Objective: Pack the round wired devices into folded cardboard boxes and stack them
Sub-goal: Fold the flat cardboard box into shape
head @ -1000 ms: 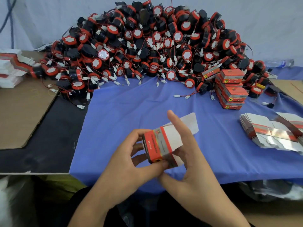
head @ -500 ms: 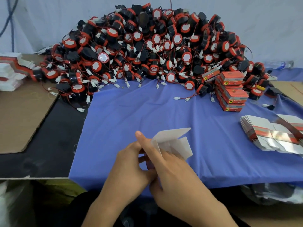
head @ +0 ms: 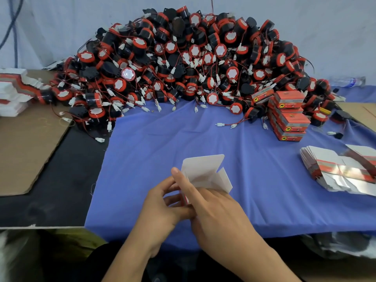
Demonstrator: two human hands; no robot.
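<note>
A small cardboard box [head: 205, 174], white inside with a red edge, sits between both hands above the blue cloth [head: 203, 135], its open end and flaps facing up and away. My left hand [head: 162, 208] grips its left side from below. My right hand [head: 213, 208] holds it from the right, forefinger stretched along its near edge. A big heap of round black-and-red wired devices [head: 183, 64] fills the back of the table. A stack of closed red boxes [head: 289, 117] stands at the heap's right foot.
A fan of flat unfolded box blanks [head: 341, 171] lies at the right. More flat blanks [head: 12, 92] are stacked at the far left beside a brown cardboard sheet [head: 26, 143]. Loose white connectors [head: 223, 124] on red wires trail onto the cloth. A plastic bottle [head: 348, 81] lies at the back right.
The box has been turned from its red printed side to its open white end, flaps spread upward. Both hands have shifted lower around it.
</note>
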